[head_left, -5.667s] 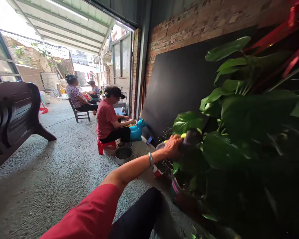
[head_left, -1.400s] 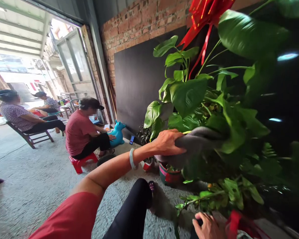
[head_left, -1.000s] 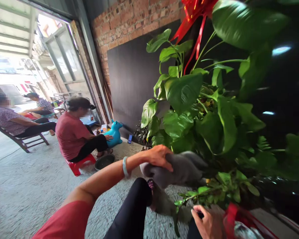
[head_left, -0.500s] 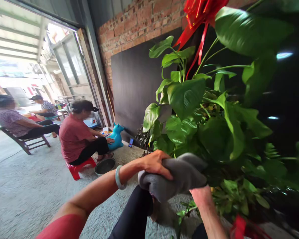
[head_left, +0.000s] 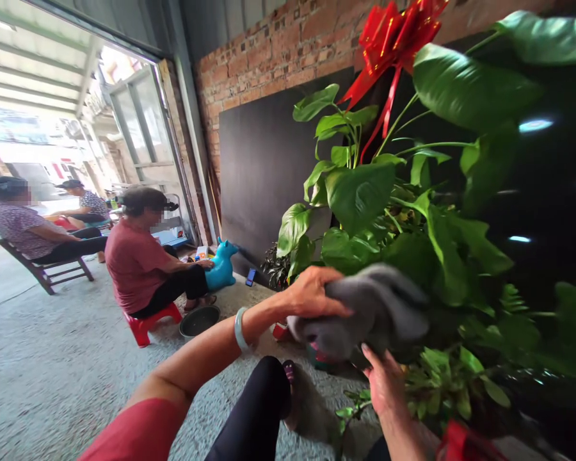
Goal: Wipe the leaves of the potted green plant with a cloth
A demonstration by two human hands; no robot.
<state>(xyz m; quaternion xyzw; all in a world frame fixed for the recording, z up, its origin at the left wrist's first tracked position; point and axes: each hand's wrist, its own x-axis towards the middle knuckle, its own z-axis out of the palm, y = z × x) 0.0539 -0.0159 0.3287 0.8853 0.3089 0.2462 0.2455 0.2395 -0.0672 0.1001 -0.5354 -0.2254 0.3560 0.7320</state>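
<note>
My left hand (head_left: pixel 317 291), with a pale bangle at its wrist, is closed on a bunched grey cloth (head_left: pixel 360 314) in front of the plant. The cloth's far end is blurred by motion. Just below the cloth is my right hand (head_left: pixel 386 378), palm turned up, its thumb apart from the fingers. Some of its fingertips are hidden by the cloth and foliage. Large glossy green leaves (head_left: pixel 360 192) of the potted plant rise behind both hands.
A red ribbon bow (head_left: pixel 398 38) hangs above the leaves. Low leafy shoots (head_left: pixel 441 378) stand at right. Left of me, a person in a red shirt (head_left: pixel 141 262) sits on a red stool (head_left: pixel 146 326) beside a dark basin (head_left: pixel 199 321) and a blue animal toy (head_left: pixel 221 266).
The cloth and my left hand have shifted up and to the right. My right hand, earlier mostly covered by the cloth, now shows its thumb and palm below it.
</note>
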